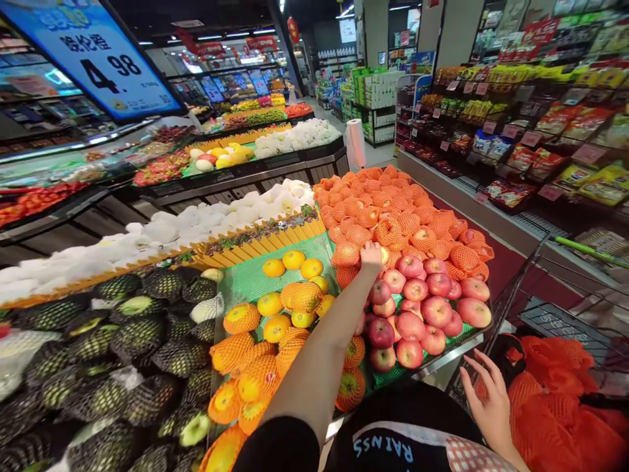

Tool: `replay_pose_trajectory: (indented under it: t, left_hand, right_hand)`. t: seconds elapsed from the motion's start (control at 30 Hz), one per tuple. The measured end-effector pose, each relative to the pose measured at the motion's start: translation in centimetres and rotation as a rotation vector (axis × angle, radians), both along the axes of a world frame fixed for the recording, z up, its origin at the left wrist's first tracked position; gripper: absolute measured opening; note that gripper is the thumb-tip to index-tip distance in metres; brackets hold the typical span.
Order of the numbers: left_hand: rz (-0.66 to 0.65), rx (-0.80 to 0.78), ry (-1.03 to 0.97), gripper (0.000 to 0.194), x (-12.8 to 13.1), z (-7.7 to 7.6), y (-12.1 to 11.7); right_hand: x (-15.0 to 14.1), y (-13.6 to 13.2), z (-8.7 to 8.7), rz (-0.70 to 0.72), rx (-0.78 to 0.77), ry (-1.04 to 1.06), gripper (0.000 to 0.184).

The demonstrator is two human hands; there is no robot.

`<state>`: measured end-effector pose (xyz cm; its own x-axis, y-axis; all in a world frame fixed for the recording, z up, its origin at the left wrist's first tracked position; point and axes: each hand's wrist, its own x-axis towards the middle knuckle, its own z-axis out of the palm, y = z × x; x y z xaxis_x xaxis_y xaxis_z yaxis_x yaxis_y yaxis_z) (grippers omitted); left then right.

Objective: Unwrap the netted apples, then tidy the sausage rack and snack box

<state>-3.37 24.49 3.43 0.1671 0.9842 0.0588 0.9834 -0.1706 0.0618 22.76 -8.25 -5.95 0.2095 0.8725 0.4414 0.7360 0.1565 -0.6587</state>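
Observation:
My left hand (pixel 371 254) reaches far over the fruit display and closes on a fruit in an orange foam net (pixel 382 255), at the edge between the netted orange pile (pixel 393 210) and the red apples (pixel 422 301). Most of that fruit is hidden by my fingers. My right hand (pixel 484 400) hovers low by the display's front corner with fingers spread, holding nothing. It is next to a heap of loose orange foam nets (pixel 555 400) in a cart.
Yellow oranges, some netted (pixel 275 328), lie on green matting in front of my arm. Dark netted melons (pixel 122 354) fill the left. White-wrapped fruit (pixel 162 233) lies behind. A shopping cart frame (pixel 550 321) and packaged-goods shelves (pixel 535 151) stand to the right.

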Motion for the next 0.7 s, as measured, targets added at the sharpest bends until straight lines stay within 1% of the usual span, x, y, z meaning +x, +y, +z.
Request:
replay_pose_trajectory:
  t: [0.1, 0.2, 0.27, 0.3, 0.37, 0.43, 0.47, 0.5, 0.57, 0.6, 0.63, 0.67, 0.7]
  left_hand:
    - [-0.043, 0.035, 0.016, 0.067, -1.5, 0.7, -0.8]
    - [-0.081, 0.087, 0.007, 0.068, -3.8, 1.9, -2.2]
    - [-0.092, 0.175, -0.054, 0.069, -5.2, 3.0, -4.0]
    - [-0.102, 0.235, -0.107, 0.071, -5.7, 3.6, -5.2]
    - [-0.140, 0.311, -0.225, 0.074, -6.3, 4.8, -8.5]
    - [-0.180, 0.282, -0.318, 0.075, -6.1, 5.6, -12.7]
    - [-0.218, 0.246, -0.358, 0.075, -5.8, 5.8, -15.0]
    - [-0.267, 0.195, -0.394, 0.079, -5.3, 5.9, -17.3]
    - [-0.386, 0.094, -0.465, 0.088, -4.1, 5.4, -21.7]
    - [-0.438, 0.045, -0.506, 0.091, -3.6, 4.9, -23.5]
    - [-0.480, 0.001, -0.548, 0.091, -3.1, 4.3, -25.0]
    - [-0.484, -0.034, -0.584, 0.090, -2.7, 3.7, -26.2]
    - [-0.456, -0.070, -0.624, 0.088, -2.4, 3.0, -27.0]
  right_hand:
    - [-0.8, -3.2, -0.4, -0.070, -0.022, 0.024, 0.029]
    - [-1.3, -5.5, -0.7, -0.163, -0.017, 0.049, 0.026]
    - [-1.7, -6.2, -0.6, -0.187, -0.027, 0.080, 0.025]
    - [-2.1, -6.2, -0.4, -0.175, -0.040, 0.107, 0.024]
    - [-3.2, -5.5, 0.5, -0.126, -0.074, 0.181, 0.023]
    - [-4.8, -4.0, 2.0, -0.029, -0.117, 0.305, 0.028]
    - [-5.8, -3.0, 2.9, 0.055, -0.136, 0.404, 0.038]
    - [-6.7, -2.0, 3.9, 0.160, -0.149, 0.522, 0.053]
    - [-8.5, 0.0, 5.5, 0.389, -0.173, 0.754, 0.086]
    - [-9.2, 0.9, 6.1, 0.487, -0.200, 0.837, 0.094]
    - [-9.6, 1.5, 6.5, 0.565, -0.238, 0.890, 0.097]
    - [-9.8, 2.0, 6.7, 0.623, -0.284, 0.917, 0.095]
    - [-9.8, 2.3, 6.6, 0.668, -0.334, 0.928, 0.091]
